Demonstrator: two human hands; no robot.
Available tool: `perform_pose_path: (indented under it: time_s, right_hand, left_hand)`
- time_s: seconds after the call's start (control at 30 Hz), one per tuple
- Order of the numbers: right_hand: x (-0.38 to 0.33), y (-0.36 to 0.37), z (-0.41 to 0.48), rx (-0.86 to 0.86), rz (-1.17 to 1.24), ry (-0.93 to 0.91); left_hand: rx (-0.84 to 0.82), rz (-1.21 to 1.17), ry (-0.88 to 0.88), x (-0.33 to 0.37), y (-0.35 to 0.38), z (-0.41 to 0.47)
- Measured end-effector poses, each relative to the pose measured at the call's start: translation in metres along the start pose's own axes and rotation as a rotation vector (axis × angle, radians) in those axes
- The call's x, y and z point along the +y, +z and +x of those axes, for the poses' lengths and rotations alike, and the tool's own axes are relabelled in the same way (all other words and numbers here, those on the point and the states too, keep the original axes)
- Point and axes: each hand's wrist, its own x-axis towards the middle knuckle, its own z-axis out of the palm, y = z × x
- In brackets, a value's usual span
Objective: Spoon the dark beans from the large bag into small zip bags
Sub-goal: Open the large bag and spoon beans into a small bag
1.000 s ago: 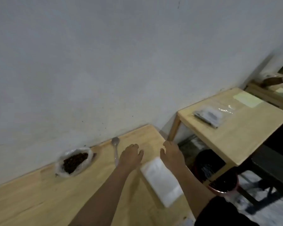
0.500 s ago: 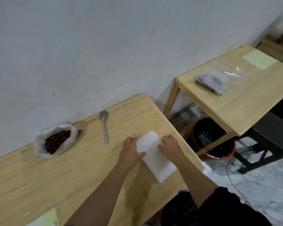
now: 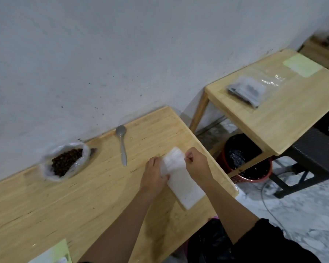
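Note:
A stack of small white zip bags (image 3: 182, 181) lies near the right edge of the wooden table (image 3: 46, 205). My left hand (image 3: 154, 173) holds the stack's left side, fingers curled round its edge. My right hand (image 3: 197, 163) pinches the top bag at the far end and lifts its corner. The large clear bag of dark beans (image 3: 66, 161) stands open by the wall at the left. A metal spoon (image 3: 122, 143) lies on the table between the bean bag and my hands, bowl toward the wall.
A second wooden table (image 3: 285, 114) stands to the right with a packet of bags (image 3: 245, 92) and a pale green sheet (image 3: 302, 65). A red basket with a black liner (image 3: 243, 160) sits on the floor between the tables. Another green sheet (image 3: 53, 253) lies at the near edge.
Both hands came down from beside the stack onto it. My right hand now pinches and peels up the top bag's far end. The view tilted down.

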Motion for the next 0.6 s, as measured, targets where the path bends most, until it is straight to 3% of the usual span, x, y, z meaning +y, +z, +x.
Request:
perform_pose_path:
  time_s: [0.23,0.4,0.6]
  right_hand:
    - [-0.029,-0.019,0.001,-0.089,0.135,-0.133]
    - [-0.061,-0.038,0.01,-0.099,0.115,-0.21]
    - [-0.118,-0.04,0.017,0.058,0.11,-0.275]
  left_hand:
    - [0.013,-0.119,0.1,0.013,-0.027,0.007]
    - [-0.053,-0.443,0.106,0.038,-0.075,0.005]
    - [-0.045,-0.727,0.031,0.048,-0.137,-0.005]
